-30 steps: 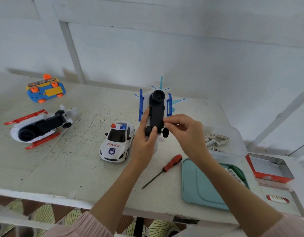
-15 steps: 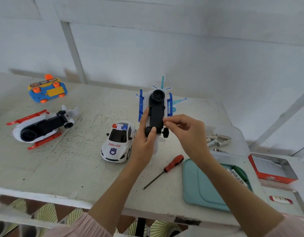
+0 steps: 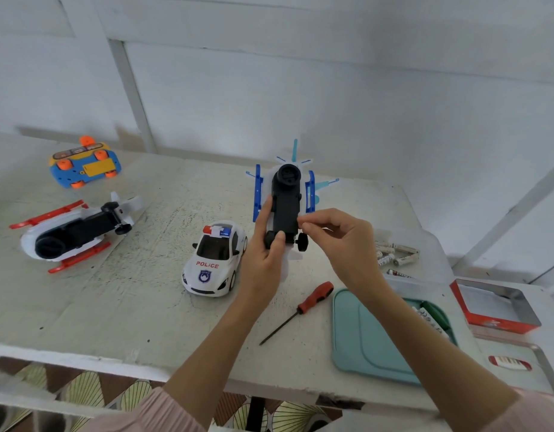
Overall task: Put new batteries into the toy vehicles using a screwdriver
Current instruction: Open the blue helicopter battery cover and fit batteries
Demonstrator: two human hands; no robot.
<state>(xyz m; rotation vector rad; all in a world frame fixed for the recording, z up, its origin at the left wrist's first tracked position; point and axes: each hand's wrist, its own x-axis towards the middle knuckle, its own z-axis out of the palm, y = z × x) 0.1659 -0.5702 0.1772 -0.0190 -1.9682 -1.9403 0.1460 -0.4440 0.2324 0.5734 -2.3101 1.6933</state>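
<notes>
White table point(image 3: 120, 307), rough speckled top, fills the lower two thirds of the frame; pale panelled wall point(image 3: 300, 88) behind it, patterned floor showing under the near edge at lower left. Upper left: blue and orange toy car point(image 3: 84, 166) on its back, wheels up. Below it, red and white toy helicopter point(image 3: 76, 233) also belly up. Centre: white police car point(image 3: 215, 260) on its wheels. Just right of it, left hand point(image 3: 264, 263) grips the blue and white toy helicopter point(image 3: 285, 204) upside down above the table, thumb along its left side, fingers wrapped behind. Right hand point(image 3: 344, 244) touches the black underside at its right edge, thumb and forefinger pinched together; cannot tell what, if anything, sits between them. Red-handled screwdriver point(image 3: 300, 310) lies loose on the table below the hands. Right of it, teal tray point(image 3: 372, 338) with batteries at its far edge. Loose batteries point(image 3: 394, 255) on the table at right centre. Far right: red tin point(image 3: 494, 307).
</notes>
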